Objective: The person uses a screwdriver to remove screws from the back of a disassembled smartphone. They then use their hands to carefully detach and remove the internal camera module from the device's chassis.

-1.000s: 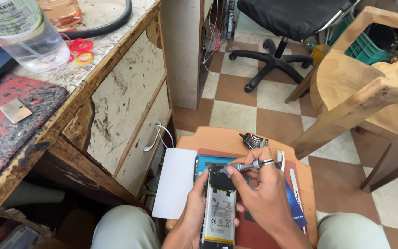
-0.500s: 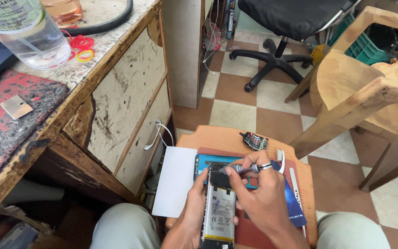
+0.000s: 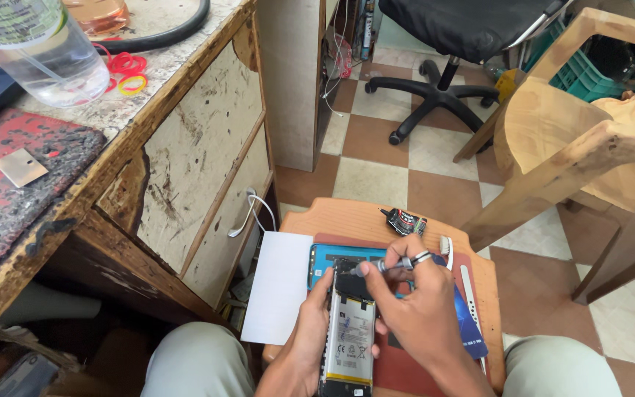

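An opened phone (image 3: 348, 334) with its back off and its battery showing lies on a wooden stool (image 3: 347, 217) between my knees. My left hand (image 3: 304, 340) grips the phone's left edge and steadies it. My right hand (image 3: 414, 312) is closed around a small metal screwdriver (image 3: 387, 265), whose tip rests at the phone's upper end. A blue phone back cover (image 3: 323, 259) lies under the phone's top.
A white sheet (image 3: 279, 285) lies on the stool's left side. A small dark part (image 3: 400, 219) and a white stick tool (image 3: 469, 281) rest on the stool. A worn desk (image 3: 185, 147) with a plastic bottle (image 3: 38, 51) stands left; a wooden chair (image 3: 575, 140) stands right.
My right hand has shifted slightly with the screwdriver at the phone's top. My left hand keeps its hold on the phone.
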